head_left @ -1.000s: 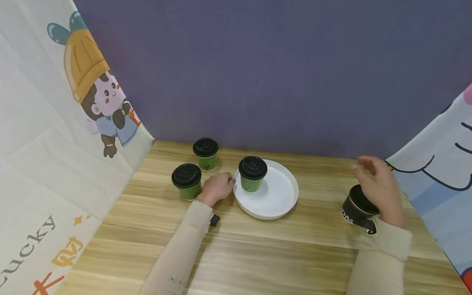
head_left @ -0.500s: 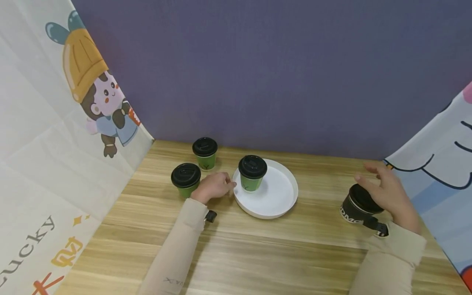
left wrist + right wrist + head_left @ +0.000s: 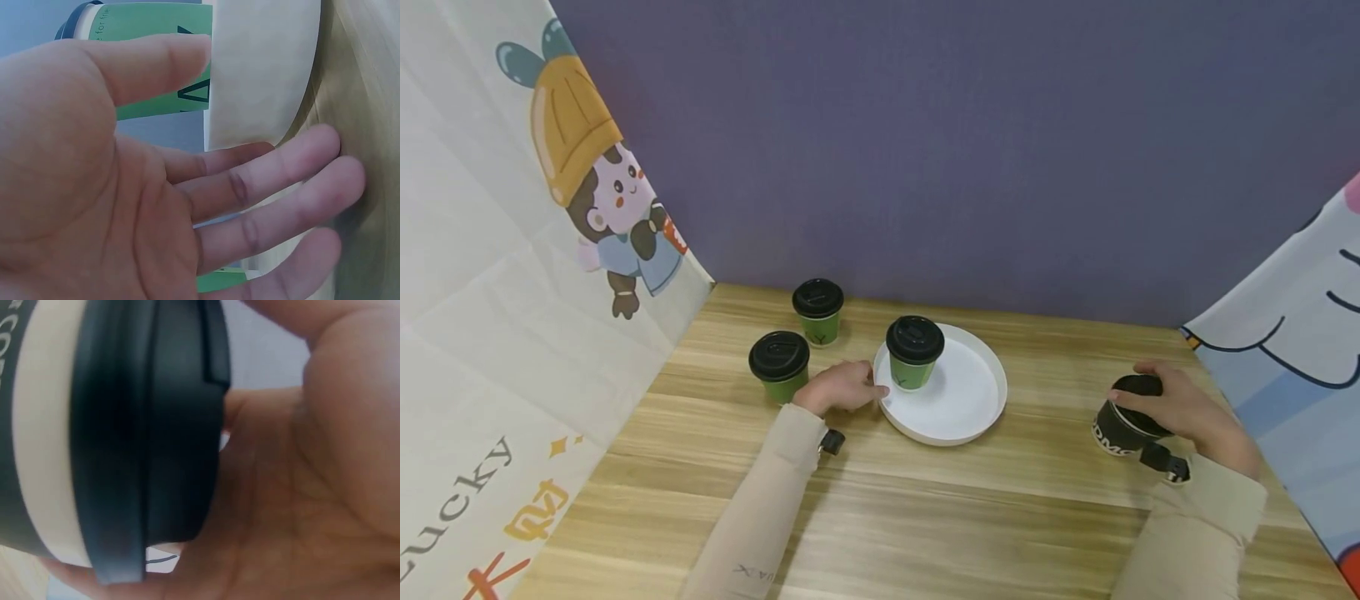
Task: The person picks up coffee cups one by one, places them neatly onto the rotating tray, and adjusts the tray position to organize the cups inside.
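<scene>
My left hand [image 3: 841, 387] is at the left rim of a round white plate [image 3: 970, 408]. In the left wrist view, its thumb [image 3: 169, 59] overlaps the rim while the fingers extend loosely beside the plate's outer wall. A green paper cup [image 3: 912, 373] with a black lid stands on the plate's left part. At the right, my right hand [image 3: 1187, 408] grips a black paper cup [image 3: 1116, 433] from above. Its thumb and fingers come round the black lid [image 3: 150, 425], seen close up in the right wrist view; the fingertips are partly hidden behind the cup.
Two more green lidded cups stand left of the plate, one near my left wrist [image 3: 784, 388] and one farther back [image 3: 820, 327]. A dark purple wall [image 3: 970, 150] rises behind the wooden table [image 3: 970, 525]. Printed cloths hang at the left [image 3: 482, 275] and right [image 3: 1315, 400].
My left hand has shifted slightly nearer, its thumb now over the plate's rim. My right hand has lowered from above the black cup, its thumb and fingers now round the lid.
</scene>
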A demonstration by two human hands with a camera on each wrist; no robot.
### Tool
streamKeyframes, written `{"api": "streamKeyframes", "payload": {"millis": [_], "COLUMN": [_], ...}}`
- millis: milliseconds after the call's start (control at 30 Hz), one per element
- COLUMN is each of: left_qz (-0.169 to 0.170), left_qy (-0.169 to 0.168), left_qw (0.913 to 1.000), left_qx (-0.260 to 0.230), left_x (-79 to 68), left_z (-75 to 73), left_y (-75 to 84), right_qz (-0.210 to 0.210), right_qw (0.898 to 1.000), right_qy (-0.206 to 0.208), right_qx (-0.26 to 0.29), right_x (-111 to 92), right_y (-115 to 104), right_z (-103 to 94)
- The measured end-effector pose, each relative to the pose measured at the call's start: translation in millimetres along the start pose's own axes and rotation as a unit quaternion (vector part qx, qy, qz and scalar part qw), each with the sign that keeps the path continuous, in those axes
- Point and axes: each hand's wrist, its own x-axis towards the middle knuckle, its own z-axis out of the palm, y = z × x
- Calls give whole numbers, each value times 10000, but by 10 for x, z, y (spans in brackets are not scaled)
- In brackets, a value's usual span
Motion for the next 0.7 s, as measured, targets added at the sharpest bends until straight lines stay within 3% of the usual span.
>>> {"api": "streamKeyframes", "payload": {"millis": [200, 500, 700], "left_qz": [21, 51, -47], "left_qy": [-186, -190, -245], "left_qw": [9994, 9981, 9961], "left_qx": [-285, -583, -849], "left_x": [-2, -9, 5], "left_z": [-1, -10, -17], "left_y": [-23, -53, -73], "right_qz": [0, 206, 109], "right_qw": [9999, 9996, 9998], "right_qy": [-73, -75, 52], "right_qx": [-144, -165, -125], "right_x": [2, 0, 31], "right_y": [-31, -91, -131], "right_z": [30, 37, 68]}}
